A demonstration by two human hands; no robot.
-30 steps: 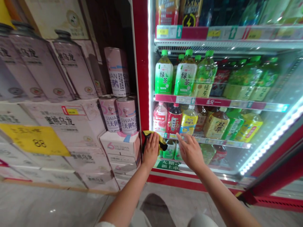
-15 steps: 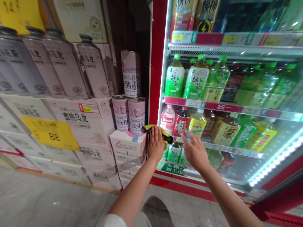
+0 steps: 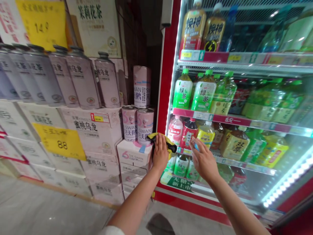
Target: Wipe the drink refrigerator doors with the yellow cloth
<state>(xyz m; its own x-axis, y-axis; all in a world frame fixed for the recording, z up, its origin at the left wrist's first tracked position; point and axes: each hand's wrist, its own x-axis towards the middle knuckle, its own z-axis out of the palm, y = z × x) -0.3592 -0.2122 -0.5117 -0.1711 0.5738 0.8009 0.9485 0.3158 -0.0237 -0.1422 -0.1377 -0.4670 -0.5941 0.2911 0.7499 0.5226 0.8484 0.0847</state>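
Note:
My left hand (image 3: pixel 160 153) presses a yellow and black cloth (image 3: pixel 171 147) against the red front frame of a drinks fridge, fingers close together over it. One side of the cloth sticks out past the fingers toward the shelves. My right hand (image 3: pixel 205 161) is in front of the lower shelf, its fingers curled. A small pale blue patch shows between those fingers; what it belongs to cannot be made out. Just beyond this hand stand a red-labelled bottle (image 3: pixel 188 132) and a yellow-labelled bottle (image 3: pixel 204 133).
Pink cans (image 3: pixel 145 125) stand on white cartons (image 3: pixel 133 155) close left of my left hand. Farther left, tall metal bottles (image 3: pixel 84 78) line a stack of boxes (image 3: pixel 80 133). Green tea bottles (image 3: pixel 203 93) fill the fridge's middle shelf. Shelf edges (image 3: pixel 246 164) jut forward.
The view has tilted up a little, so shelves and boxes appear lower. My left hand stays on the cloth at the frame. The right hand's fingers look more curled.

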